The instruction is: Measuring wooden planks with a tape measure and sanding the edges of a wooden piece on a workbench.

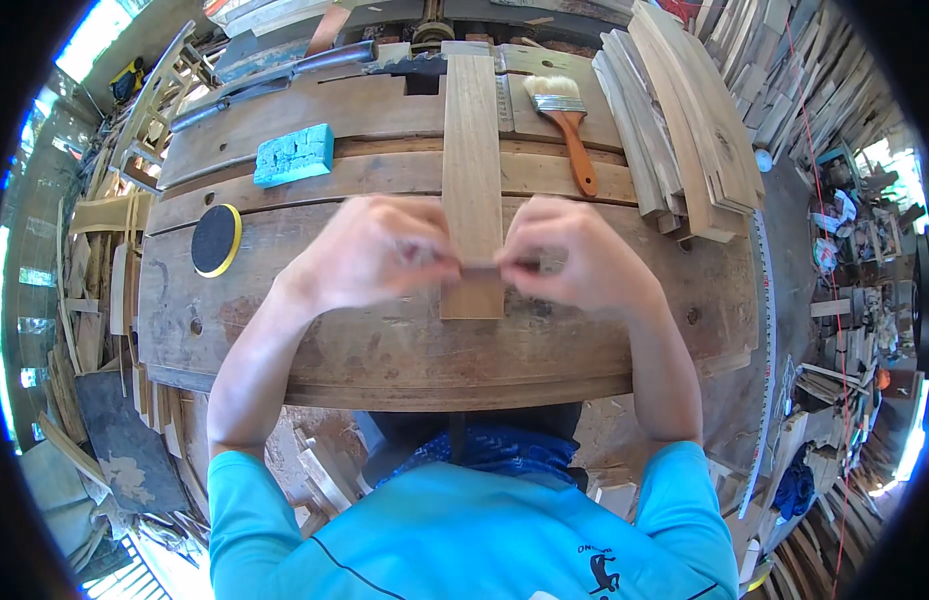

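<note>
A long flat wooden board [473,150] lies lengthwise on the workbench [385,360], its near end toward me. Over that near end, a thin, narrow dark strip [480,269] spans the board's width. My left hand [380,255] pinches its left end with curled fingers. At the other end, my right hand [575,250] grips it in the same way. Both hands are slightly blurred, and the fingers cover most of the strip, so its exact kind is unclear.
Left of the board sit a blue foam-like block [295,156] and a round black-and-yellow pad [217,241]. A wide brush [563,125] with an orange handle lies to the right. Beyond it are stacked curved wooden pieces [685,130]. A long metal bar clamp [275,82] rests at the far left.
</note>
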{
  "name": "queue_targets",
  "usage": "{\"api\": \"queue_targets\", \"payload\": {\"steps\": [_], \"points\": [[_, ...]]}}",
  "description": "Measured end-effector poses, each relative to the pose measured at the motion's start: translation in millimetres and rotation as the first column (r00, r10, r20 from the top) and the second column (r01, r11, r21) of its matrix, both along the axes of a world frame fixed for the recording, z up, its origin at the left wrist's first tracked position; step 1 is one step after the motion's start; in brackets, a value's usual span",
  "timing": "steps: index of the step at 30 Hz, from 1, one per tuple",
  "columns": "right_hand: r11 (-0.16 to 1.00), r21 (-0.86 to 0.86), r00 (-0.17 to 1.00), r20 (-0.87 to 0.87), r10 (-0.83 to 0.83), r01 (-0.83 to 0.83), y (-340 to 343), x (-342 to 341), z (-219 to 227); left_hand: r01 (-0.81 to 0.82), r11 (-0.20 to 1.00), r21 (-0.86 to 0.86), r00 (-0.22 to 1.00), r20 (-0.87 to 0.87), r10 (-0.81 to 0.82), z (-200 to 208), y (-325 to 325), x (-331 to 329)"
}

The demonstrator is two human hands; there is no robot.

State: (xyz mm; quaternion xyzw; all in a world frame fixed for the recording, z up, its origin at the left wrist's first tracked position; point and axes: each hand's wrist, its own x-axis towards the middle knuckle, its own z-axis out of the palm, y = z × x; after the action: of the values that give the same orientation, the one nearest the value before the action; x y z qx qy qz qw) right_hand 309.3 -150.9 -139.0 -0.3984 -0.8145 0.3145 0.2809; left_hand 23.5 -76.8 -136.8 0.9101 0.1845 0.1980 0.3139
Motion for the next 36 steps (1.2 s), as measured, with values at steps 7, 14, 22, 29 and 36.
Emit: {"api": "queue_targets", "payload": {"steps": [7, 14, 22, 29, 36], "points": [[0.992, -0.098, 0.995, -0.056, 0.077, -0.082, 5, 7, -2, -0.036, 0.999, 0.003, 0.999, -0.019, 0.036, -2, 3, -1], [0.974, 0.150, 0.982, 0.063, -0.178, 0.167, 12, -2, 1, -0.263, 0.962, 0.074, 0.964, 0.057, 0.259, -2, 9, 9], [0.965, 0.179, 0.978, 0.041, -0.204, 0.193, 11, -7, -2, -0.251, 0.965, 0.078, 0.967, 0.061, 0.247, -11, 10, 7], [0.998, 0.046, 0.998, 0.019, -0.054, 0.053, 9, 4, 9, -0.054, 0.996, -0.072, 0.999, 0.006, 0.054, -4, 14, 2], [0.912, 0.345, 0.953, 0.117, -0.279, 0.224, 61, 6, 3, -0.293, 0.948, 0.123, 0.954, -0.028, 0.298, 1, 61, 21]]}}
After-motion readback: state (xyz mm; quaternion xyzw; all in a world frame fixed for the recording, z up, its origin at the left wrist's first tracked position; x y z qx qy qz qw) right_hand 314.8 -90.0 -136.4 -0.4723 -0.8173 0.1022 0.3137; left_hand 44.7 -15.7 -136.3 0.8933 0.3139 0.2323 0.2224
